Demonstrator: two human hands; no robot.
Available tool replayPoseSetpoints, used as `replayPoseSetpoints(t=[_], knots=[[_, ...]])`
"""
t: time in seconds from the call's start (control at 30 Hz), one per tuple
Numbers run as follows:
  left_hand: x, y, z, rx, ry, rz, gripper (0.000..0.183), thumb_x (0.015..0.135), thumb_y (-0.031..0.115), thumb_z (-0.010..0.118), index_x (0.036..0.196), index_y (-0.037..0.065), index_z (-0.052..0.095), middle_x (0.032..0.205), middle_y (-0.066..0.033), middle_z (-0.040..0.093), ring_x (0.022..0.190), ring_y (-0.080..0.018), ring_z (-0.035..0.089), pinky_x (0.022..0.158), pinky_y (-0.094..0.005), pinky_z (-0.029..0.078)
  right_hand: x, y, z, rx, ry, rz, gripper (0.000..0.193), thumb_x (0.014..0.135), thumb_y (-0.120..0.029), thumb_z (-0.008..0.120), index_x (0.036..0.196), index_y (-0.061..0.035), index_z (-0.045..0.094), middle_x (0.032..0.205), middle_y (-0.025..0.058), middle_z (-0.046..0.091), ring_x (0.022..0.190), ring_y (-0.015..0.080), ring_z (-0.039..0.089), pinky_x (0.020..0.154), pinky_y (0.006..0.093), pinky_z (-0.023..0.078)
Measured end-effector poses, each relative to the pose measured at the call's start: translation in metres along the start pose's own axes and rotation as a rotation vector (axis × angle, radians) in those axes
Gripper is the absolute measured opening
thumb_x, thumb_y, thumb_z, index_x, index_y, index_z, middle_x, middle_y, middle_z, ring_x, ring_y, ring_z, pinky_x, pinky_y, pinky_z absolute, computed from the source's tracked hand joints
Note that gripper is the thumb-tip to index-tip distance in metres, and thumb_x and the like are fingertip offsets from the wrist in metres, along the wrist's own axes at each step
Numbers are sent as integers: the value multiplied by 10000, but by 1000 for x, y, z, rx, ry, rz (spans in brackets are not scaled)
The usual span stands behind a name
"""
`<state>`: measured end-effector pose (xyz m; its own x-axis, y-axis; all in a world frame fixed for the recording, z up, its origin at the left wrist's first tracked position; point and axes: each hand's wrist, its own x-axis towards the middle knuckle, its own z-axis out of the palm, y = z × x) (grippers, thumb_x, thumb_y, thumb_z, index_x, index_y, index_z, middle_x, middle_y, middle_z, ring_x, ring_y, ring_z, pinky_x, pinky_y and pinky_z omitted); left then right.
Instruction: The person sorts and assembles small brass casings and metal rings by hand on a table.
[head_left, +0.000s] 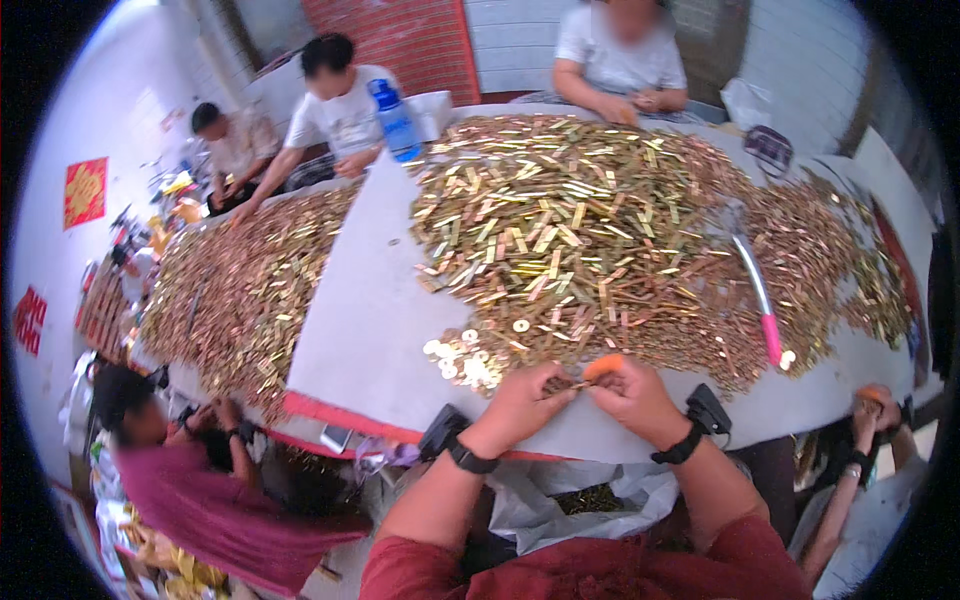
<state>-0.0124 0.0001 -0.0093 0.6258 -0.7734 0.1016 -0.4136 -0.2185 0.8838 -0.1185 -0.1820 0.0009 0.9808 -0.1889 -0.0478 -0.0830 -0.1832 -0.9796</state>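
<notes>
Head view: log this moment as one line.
left hand: pinching small piece | right hand: at same piece, with orange item | ahead: brassy heap on pale table | on heap: pink-handled tool

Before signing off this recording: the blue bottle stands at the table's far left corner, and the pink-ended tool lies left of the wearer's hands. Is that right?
Not quite: the head view shows the pink-ended tool lying on the shiny pieces, to the right of the left hand and right hand. The blue bottle stands at the far left corner of the table.
</notes>
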Motion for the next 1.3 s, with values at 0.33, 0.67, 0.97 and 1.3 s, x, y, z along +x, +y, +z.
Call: replayPoseSetpoints(t=[0.33,0.67,0.97,1.3], knots=[[-7,5,4,9,-21,63,201,830,165,707,967,37,632,879,-151,661,830,-300,654,732,-358,503,-13,-10,-2,-349,24,-166,197,826,-77,667,1002,-15,605,882,126,643,767,231,648,685,333,519],[-2,1,-7,-1,-53,-32,179,850,131,711,975,27,637,873,-82,678,825,-139,625,759,-293,497,7,-4,-2,-414,12,-418,170,843,-93,649,991,-29,595,887,133,631,822,305,609,731,376,479],[-1,2,6,-5,-3,20,180,809,96,721,931,18,615,786,-144,646,692,-271,630,634,-346,493,-1,4,2,-448,56,-329,209,855,-206,659,950,-39,577,832,152,615,788,355,612,701,438,477],[-2,7,1,-27,-33,-22,181,813,68,720,956,14,624,834,-130,671,750,-227,653,687,-312,506,0,9,-1,-325,9,-314,167,839,-111,649,981,-41,596,850,125,626,771,276,624,700,367,494]])
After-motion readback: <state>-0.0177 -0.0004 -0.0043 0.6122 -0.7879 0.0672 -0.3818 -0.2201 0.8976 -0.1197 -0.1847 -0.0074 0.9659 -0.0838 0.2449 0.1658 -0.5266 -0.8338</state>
